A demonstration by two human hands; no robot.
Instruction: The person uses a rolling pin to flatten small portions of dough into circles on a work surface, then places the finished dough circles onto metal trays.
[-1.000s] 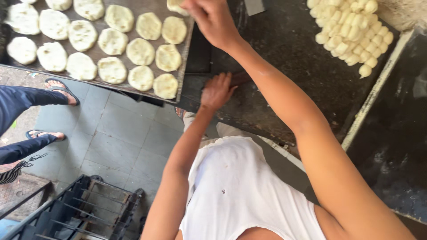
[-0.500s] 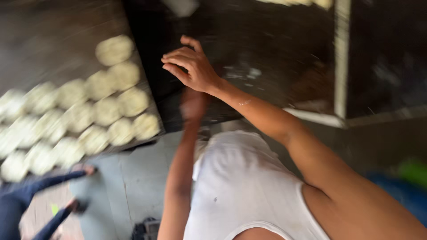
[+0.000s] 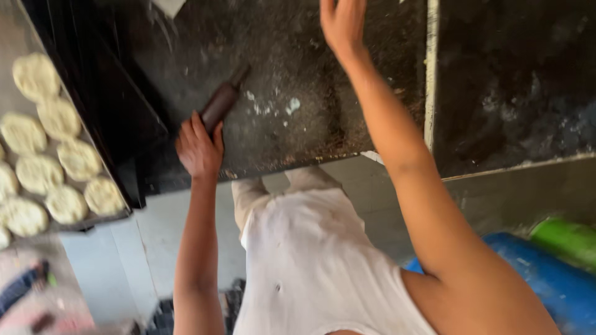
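Gripping rolling pin point(image 3: 222, 100), left hand point(image 3: 198, 147); right hand point(image 3: 343, 23) open; dough discs point(image 3: 59, 158) left.

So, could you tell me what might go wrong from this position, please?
1. The left hand grips only the near end of the dark rolling pin, which lies close to the counter's front edge; it could probably slip off onto the floor.
2. The right hand reaches far across, open; the arm might drag through the flour patches.
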